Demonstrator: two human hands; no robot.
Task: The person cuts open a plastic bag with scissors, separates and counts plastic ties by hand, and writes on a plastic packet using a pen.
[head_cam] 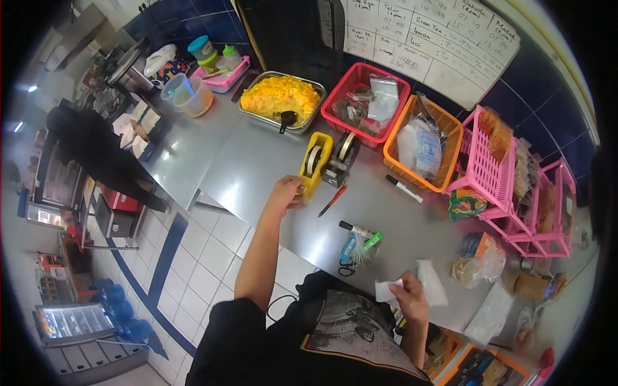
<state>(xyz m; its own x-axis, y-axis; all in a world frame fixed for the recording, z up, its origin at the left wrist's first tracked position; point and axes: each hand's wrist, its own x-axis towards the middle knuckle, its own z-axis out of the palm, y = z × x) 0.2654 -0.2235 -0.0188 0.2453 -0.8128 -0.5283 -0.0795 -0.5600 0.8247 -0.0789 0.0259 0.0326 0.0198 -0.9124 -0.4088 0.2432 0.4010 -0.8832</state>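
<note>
My left hand [288, 192] is at the near end of a yellow tape dispenser [311, 181], fingers against it; whether they grip it is unclear. Beside that dispenser stands a black one [336, 172], with a red pen [332, 201] lying nearer me. My right hand [409, 295] pinches a small white paper or packet [387, 291] at the near table edge. Just right of it lies a white plastic packet [432, 283]. Between my hands are scissors [346, 268], a black marker [355, 227], a green-capped item [373, 240] and thin white strips [358, 253].
On the steel table [227, 183], a tray of yellow food [282, 99], a red basket [365, 103] and an orange basket [388, 157] line the back. Pink racks [487, 178] stand right, near a capped marker [404, 188]. A person in dark clothes [96, 140] is at the far left.
</note>
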